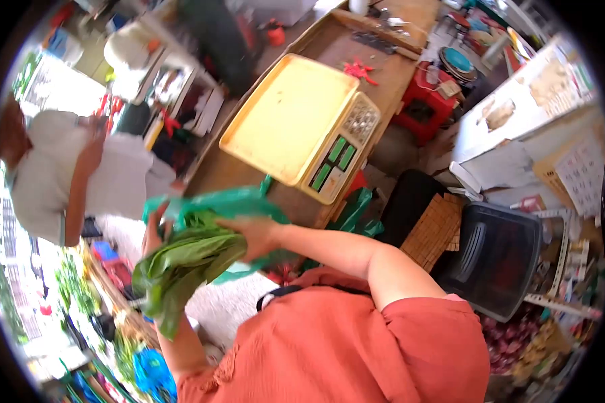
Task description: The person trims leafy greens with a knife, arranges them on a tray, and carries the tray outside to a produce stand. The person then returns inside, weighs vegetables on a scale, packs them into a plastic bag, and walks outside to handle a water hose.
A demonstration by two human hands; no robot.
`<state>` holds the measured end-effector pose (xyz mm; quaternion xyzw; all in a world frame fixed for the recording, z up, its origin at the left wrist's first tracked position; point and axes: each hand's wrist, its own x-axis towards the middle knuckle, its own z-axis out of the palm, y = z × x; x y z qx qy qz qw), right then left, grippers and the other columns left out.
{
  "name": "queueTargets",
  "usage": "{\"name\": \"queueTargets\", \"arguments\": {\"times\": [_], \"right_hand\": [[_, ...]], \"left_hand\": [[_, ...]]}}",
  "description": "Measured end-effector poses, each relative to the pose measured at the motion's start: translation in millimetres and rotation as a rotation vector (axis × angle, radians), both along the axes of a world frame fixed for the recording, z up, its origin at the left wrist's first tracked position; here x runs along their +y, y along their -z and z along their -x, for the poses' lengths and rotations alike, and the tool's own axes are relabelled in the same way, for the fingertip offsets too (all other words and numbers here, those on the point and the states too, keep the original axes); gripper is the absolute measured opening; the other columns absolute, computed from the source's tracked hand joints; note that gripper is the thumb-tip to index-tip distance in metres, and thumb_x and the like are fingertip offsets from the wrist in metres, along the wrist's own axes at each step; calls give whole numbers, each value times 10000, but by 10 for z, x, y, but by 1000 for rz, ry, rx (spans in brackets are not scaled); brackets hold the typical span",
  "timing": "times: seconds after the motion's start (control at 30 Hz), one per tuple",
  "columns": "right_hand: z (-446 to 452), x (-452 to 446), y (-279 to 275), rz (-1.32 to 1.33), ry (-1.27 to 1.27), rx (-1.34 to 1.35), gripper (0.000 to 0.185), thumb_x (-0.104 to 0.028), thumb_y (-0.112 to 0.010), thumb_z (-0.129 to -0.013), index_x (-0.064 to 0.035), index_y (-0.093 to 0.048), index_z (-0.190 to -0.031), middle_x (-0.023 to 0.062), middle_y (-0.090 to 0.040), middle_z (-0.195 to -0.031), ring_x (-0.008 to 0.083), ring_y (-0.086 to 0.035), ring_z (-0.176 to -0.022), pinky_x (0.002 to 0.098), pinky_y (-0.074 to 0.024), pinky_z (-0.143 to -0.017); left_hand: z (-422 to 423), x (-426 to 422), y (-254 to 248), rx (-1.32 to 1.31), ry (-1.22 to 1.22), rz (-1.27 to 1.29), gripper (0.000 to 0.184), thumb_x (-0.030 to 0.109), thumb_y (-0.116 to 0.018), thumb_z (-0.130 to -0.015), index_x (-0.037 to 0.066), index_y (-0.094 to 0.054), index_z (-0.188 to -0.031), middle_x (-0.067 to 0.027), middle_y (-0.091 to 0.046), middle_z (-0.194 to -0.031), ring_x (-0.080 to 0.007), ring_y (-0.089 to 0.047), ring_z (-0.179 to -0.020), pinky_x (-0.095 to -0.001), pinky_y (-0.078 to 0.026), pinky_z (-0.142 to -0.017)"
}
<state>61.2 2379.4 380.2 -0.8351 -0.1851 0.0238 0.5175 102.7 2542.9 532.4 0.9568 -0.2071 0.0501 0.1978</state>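
A bunch of leafy greens (188,258) lies between my two hands, its wide leaves hanging down on the near side. My right hand (254,236) has its fingers round the far right part of the bunch. At the left edge of the greens is my left hand (156,232), blurred and partly covered by leaves and plastic, so its grip is unclear. A green plastic bag (249,203) spreads behind and under the bunch, touching both hands. Just beyond, a weighing scale (292,121) with a bare yellow tray stands on the wooden table (225,176).
Another person (81,174) in a light shirt stands at the left. Right of the table are a red stool (425,104), a black chair, a dark plastic bin (494,258) and a white box (517,107). Vegetables and a blue bag (153,369) lie at lower left.
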Motion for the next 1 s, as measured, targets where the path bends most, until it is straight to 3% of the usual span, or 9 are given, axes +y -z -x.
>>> {"name": "queueTargets", "arguments": {"times": [0.03,0.1,0.2,0.37,0.47,0.57,0.67,0.8,1.0], "right_hand": [[-63,-64,56,7,39,-20,779,-319,-703,-587,-146,-375,-1272,157,-534,-1038,312,-526,-908,361,-408,-813],[-200,-171,259,-169,-198,367,693,-329,-711,-571,-103,-478,-1183,140,-566,-1038,294,-542,-945,367,-419,-814],[-517,-196,664,-31,-153,567,550,-299,-708,-596,-81,-565,-1080,138,-586,-1022,267,-548,-956,352,-414,-835],[-272,-364,-217,356,-107,461,562,-293,-663,-679,-120,-494,-1186,131,-564,-1076,271,-537,-967,367,-408,-841],[-211,-1005,-842,-16,-321,177,564,-227,-683,-676,-105,-496,-1194,140,-585,-1031,256,-569,-910,323,-419,-827],[-533,-2285,-1019,-782,79,280,166,-150,-573,-805,-41,-618,-920,90,-640,-846,126,-608,-709,256,-469,-633],[-1115,-3646,-585,-304,1103,-126,293,-233,-594,-800,-39,-583,-1020,84,-638,-852,133,-608,-762,248,-484,-676],[-1567,-4743,527,303,1287,33,952,-645,-606,-612,52,-385,-1222,277,-436,-1195,339,-413,-1146,388,-316,-963],[-1901,-4292,592,915,1081,424,1045,-745,-563,-528,-138,-275,-1328,206,-322,-1305,350,-293,-1219,439,-249,-990]], "left_hand": [[16,65,-111,72,-45,117,390,215,-463,-868,86,-440,-1235,20,-465,-683,-75,-425,-560,-211,-372,-488],[3,292,-319,670,-161,1018,375,181,-453,-842,44,-480,-1190,58,-388,-656,-30,-317,-525,-181,-258,-456],[265,205,-647,340,-39,324,278,149,-442,-837,25,-604,-1025,61,-459,-638,-2,-386,-585,-125,-258,-500],[42,80,-679,517,-153,833,242,122,-420,-863,20,-578,-1016,-28,-559,-679,-67,-527,-580,-182,-393,-432],[-150,58,-325,444,-208,973,224,162,-440,-882,37,-580,-1004,-27,-567,-689,-55,-491,-506,-183,-384,-384],[-219,66,-179,496,-292,1054,233,149,-440,-878,29,-552,-1043,-47,-577,-737,-97,-534,-541,-207,-436,-421],[-231,112,-57,510,-408,1127,224,94,-454,-863,4,-526,-1054,-61,-588,-834,-131,-562,-657,-239,-456,-468],[-200,109,93,554,-431,1046,232,45,-468,-841,9,-495,-1068,-75,-589,-840,-144,-579,-663,-238,-480,-507],[-68,-27,44,508,-642,963,310,30,-511,-823,8,-458,-1127,-83,-578,-909,-154,-579,-738,-251,-489,-526]]}}
